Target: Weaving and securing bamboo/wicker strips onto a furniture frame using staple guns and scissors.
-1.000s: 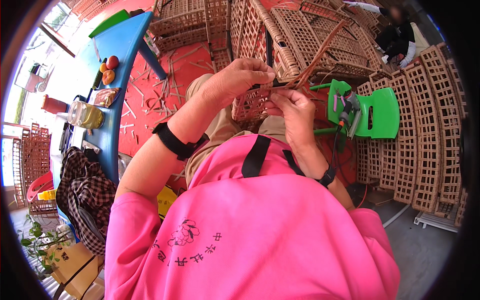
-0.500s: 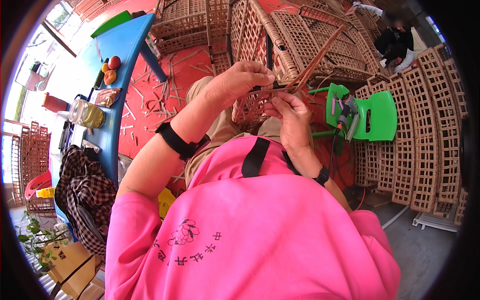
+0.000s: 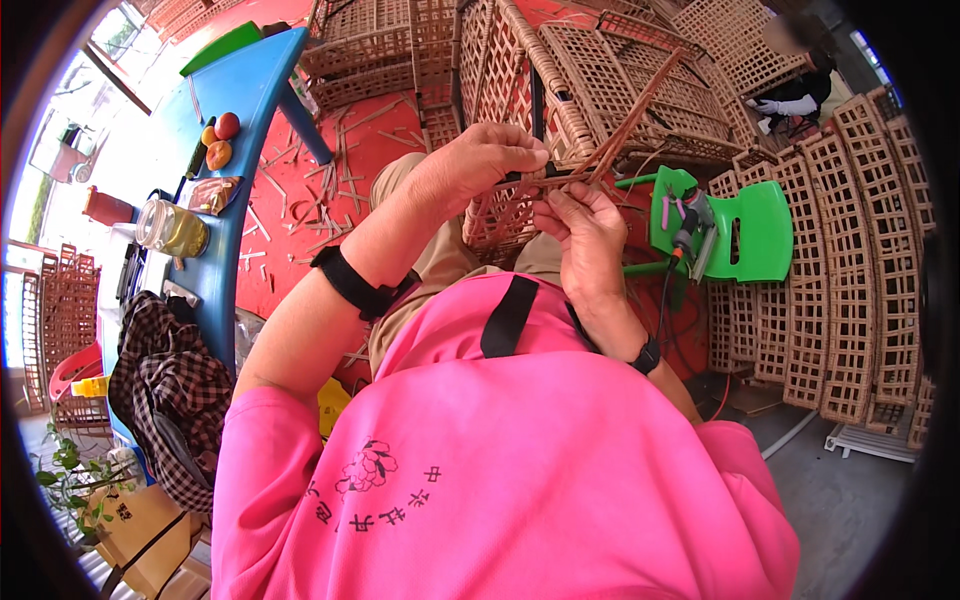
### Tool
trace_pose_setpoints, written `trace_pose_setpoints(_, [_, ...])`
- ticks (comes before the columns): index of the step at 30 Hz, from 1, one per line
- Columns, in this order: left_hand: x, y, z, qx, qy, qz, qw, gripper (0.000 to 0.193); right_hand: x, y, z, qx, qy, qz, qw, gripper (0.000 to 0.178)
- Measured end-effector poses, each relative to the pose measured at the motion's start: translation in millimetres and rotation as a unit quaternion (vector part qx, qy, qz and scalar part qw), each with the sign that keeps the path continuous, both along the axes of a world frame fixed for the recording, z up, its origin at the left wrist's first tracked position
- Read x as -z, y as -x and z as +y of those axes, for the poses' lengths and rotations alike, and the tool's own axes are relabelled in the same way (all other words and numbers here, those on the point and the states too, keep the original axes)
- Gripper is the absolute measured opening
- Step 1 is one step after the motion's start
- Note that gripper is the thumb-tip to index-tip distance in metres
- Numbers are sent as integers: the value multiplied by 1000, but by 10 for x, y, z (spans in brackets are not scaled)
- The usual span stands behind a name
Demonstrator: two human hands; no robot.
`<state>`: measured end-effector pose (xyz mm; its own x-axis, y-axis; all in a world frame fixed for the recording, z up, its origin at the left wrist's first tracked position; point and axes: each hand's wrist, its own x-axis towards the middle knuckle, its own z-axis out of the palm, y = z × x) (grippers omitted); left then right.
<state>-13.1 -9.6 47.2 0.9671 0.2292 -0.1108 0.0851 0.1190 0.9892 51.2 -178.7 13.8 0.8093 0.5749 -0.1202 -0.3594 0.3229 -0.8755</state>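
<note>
Between my knees stands a brown woven wicker piece, partly hidden by my hands. My left hand is closed at its upper edge, with thumb and fingers pressed together over a dark bar there. Just to the right, my right hand pinches the lower part of some long reddish-brown wicker strips. Their free ends point up and away to the right. Both hands are close together, and my fingers hide where the strips meet the edge.
A blue table at left carries fruit, a glass jar and a checked cloth. On a green chair at right lies a corded power tool. Woven panels stand stacked beyond it; strip scraps litter the red floor.
My right hand has shifted slightly at the strips, and its fingers have turned a little upward. The left hand holds its place. A person at the far right has changed posture.
</note>
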Motion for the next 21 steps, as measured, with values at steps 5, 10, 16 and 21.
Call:
trace_pose_setpoints(5, [27, -10, -15, -14, -3, 12, 1000, 20, -46, 0, -5, 15, -16, 36, 999, 16])
trace_pose_setpoints(10, [38, -14, 1, -1, 17, -12, 1000, 20, -112, 22, -5, 35, -8, 4, 999, 18])
trace_pose_setpoints(16, [74, -9, 18, -16, 4, -10, 1000, 21, -212, 61, 0, 31, 35, -108, 993, 21])
trace_pose_setpoints(21, [105, -38, 43, -2, 5, -3, 1000, 23, -259, 44, -8, 22, 109, -282, 953, 21])
